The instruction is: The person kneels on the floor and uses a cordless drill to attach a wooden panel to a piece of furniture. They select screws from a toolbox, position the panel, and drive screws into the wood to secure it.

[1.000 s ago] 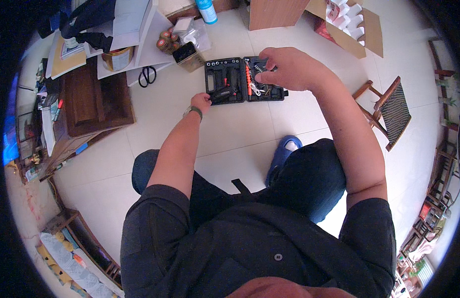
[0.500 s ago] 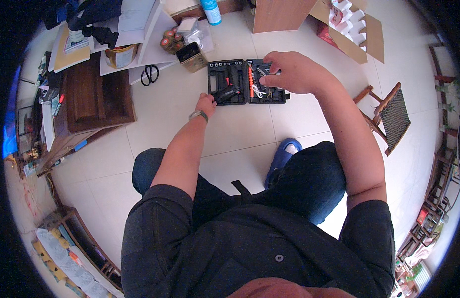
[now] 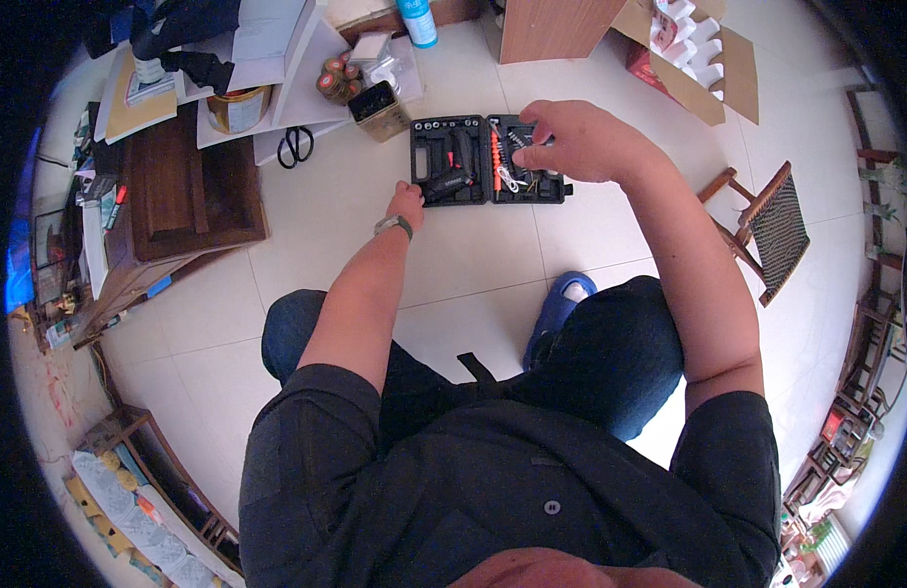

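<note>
An opened black tool case (image 3: 487, 191) lies on the tiled floor ahead of me. Its left half holds a black power screwdriver (image 3: 447, 184) and a row of small sockets (image 3: 443, 124) along the far edge. In the right half are an orange flexible shaft (image 3: 496, 162), a white cable (image 3: 510, 180) and several bits. My left hand (image 3: 407, 203) grips the near left corner of the case, fingers closed on its edge. Over the right half hovers my right hand (image 3: 581, 142), thumb and forefinger apart, hiding part of the contents; nothing shows between them.
Black-handled scissors (image 3: 295, 147), a square tin (image 3: 379, 113) and red-topped jars (image 3: 334, 80) are beyond the case to the left. A blue spray can (image 3: 418, 24) stands behind. On the right are an open cardboard box (image 3: 737, 73) and a small woven stool (image 3: 775, 233). A wooden cabinet (image 3: 194, 186) stands left.
Almost nothing differs. Both hands keep their places at the case, with only a very slight shift of the view.
</note>
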`<state>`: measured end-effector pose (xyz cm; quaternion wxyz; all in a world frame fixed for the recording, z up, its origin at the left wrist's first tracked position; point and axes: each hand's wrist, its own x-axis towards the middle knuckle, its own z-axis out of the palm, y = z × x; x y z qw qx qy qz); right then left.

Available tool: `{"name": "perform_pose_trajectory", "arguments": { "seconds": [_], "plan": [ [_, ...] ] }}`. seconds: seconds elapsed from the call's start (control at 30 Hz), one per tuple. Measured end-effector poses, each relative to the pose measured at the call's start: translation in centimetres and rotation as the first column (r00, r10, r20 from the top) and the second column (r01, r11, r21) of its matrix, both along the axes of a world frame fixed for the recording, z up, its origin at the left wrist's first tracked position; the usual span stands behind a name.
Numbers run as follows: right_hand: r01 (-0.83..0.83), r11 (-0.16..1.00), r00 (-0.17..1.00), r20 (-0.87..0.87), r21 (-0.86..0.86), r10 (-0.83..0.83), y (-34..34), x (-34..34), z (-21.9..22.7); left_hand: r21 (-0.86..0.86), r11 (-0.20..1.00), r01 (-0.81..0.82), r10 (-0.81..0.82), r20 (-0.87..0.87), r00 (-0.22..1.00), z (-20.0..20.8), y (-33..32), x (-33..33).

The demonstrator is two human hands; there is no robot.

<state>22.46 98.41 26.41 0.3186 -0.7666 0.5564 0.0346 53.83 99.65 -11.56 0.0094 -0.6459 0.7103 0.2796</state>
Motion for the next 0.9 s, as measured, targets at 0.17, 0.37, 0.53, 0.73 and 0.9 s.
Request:
{"name": "perform_pose_trajectory", "arguments": {
  "seconds": [0.17, 0.37, 0.53, 0.73, 0.9],
  "plan": [
    [-0.005, 1.0, 1.0, 0.031, -0.009, 0.005, -0.3, 0.1, -0.5, 0.054, 0.998, 0.025, -0.025, 0.01, 1.0, 0.8, 0.0, -0.9],
    [0.002, 0.999, 1.0, 0.0, -0.039, -0.002, -0.5, 0.6, -0.8, -0.008, 1.0, 0.001, -0.001, -0.004, 1.0, -0.7, 0.2, 0.0],
    [-0.009, 0.999, 1.0, 0.017, -0.033, 0.01, -0.5, 0.6, -0.7, 0.101, 0.989, 0.111, -0.114, 0.022, 0.993, 0.0, -0.4, -0.5],
    [-0.008, 0.999, 1.0, 0.011, -0.031, 0.009, -0.4, 0.6, -0.6, -0.101, 0.995, -0.006, 0.007, 0.012, 1.0, 3.3, 0.4, -3.4],
    [-0.009, 0.999, 1.0, 0.014, -0.031, 0.009, -0.2, 1.2, -0.3, -0.058, 0.997, 0.049, -0.043, 0.101, 0.994, 4.8, 0.3, -2.8]
  ]
}}
